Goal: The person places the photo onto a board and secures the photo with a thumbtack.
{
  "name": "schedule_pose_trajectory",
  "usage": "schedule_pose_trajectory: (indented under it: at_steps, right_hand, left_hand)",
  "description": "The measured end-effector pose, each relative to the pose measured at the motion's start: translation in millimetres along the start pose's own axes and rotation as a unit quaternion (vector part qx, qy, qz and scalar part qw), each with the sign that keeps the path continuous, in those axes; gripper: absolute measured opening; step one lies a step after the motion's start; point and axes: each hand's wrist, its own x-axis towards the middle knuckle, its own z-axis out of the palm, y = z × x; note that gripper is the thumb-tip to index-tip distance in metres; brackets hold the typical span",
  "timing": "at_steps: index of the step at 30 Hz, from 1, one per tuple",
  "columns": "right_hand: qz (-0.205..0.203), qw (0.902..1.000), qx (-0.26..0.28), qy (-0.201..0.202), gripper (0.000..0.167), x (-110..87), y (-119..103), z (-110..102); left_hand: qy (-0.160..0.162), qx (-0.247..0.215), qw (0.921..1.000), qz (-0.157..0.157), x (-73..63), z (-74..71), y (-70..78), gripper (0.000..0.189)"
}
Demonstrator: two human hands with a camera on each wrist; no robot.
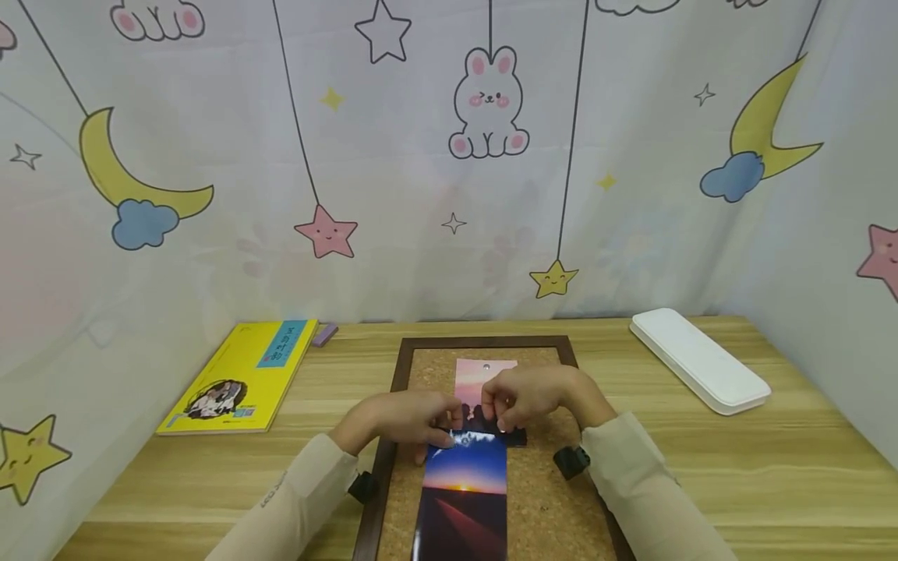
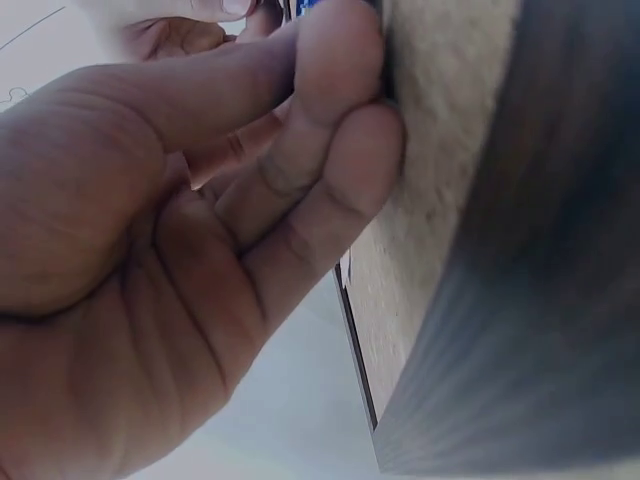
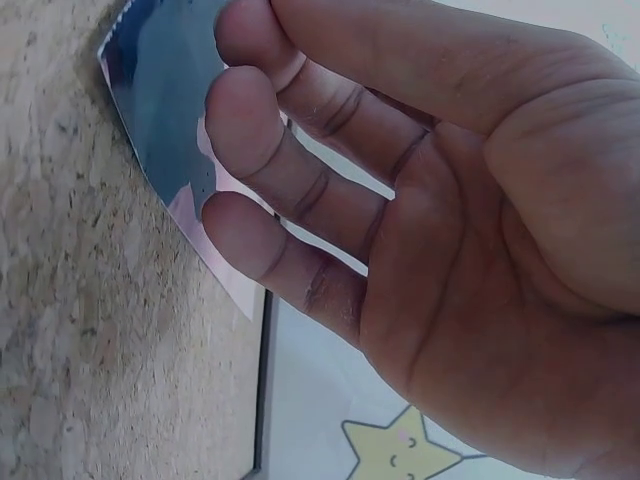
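A sunset photo with blue sky lies over the lower part of a pink-sky photo on a framed cork board. By its top left corner, my left hand pinches the sunset photo, thumb in front. My right hand has curled fingers near the top right corner of the sunset photo, over the pink photo. Its thumb and index tips come together, but what lies between them is hidden. In the right wrist view, the other fingers are bent beside the pink photo. A small round pin sits at that photo's top.
The brown frame borders the board on the wooden table. At the left lie a yellow book and a small purple block. A white case lies at the right. A patterned curtain hangs behind.
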Motion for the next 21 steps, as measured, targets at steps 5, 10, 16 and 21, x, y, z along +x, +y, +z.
schedule_pose_trajectory:
  at_steps: [5, 10, 16, 21]
  right_hand:
    - [-0.004, 0.9999, -0.008, -0.01, 0.011, 1.6, -3.8, 1.6]
    - [-0.007, 0.9999, -0.008, -0.011, 0.012, 5.2, -4.4, 5.0]
    - [-0.017, 0.9995, -0.011, -0.022, 0.012, 9.3, -7.3, 8.8]
    - [-0.013, 0.9992, 0.0, -0.037, 0.013, 11.9, -11.0, 11.4]
  left_hand:
    - [0.011, -0.01, 0.9999, -0.001, 2.0, 2.8, 0.2, 0.008]
    - [0.024, 0.008, 0.9997, -0.005, 3.0, 8.4, 3.2, 0.012]
    - [0.026, 0.022, 0.9991, -0.027, 3.6, 15.2, 13.1, 0.016]
    - [0.033, 0.009, 0.9982, -0.049, 3.7, 20.0, 21.4, 0.019]
